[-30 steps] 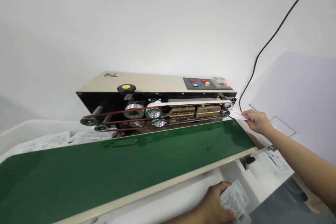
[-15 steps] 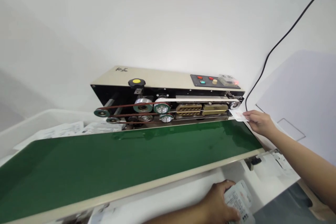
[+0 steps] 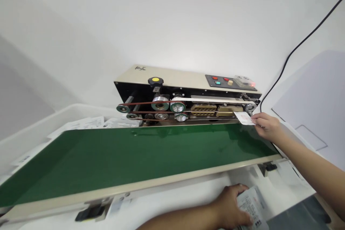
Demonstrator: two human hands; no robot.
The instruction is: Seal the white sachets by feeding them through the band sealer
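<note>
At the right end of a band sealing machine (image 3: 185,79), my right hand (image 3: 266,125) pinches the edge of a small white sachet (image 3: 244,118) with pale red print. The sachet's far edge lies at the machine's belts, just over the green conveyor belt (image 3: 151,154). Below the conveyor's front edge, my left hand (image 3: 229,206) is closed round a stack of printed sachets (image 3: 250,205), thumb on the near side. Part of that stack is hidden by the fingers.
A white bin (image 3: 78,109) with several printed sachets (image 3: 86,123) stands behind the conveyor at left. The machine has a control panel (image 3: 229,82) and exposed pulleys (image 3: 178,106). Black knobs (image 3: 90,212) stick out below the conveyor. A black cable (image 3: 302,43) runs along the wall.
My view has shifted, so the machine sits further right. The sachet in my right hand has moved left along the machine's infeed and shows more fully. My left hand keeps its stack.
</note>
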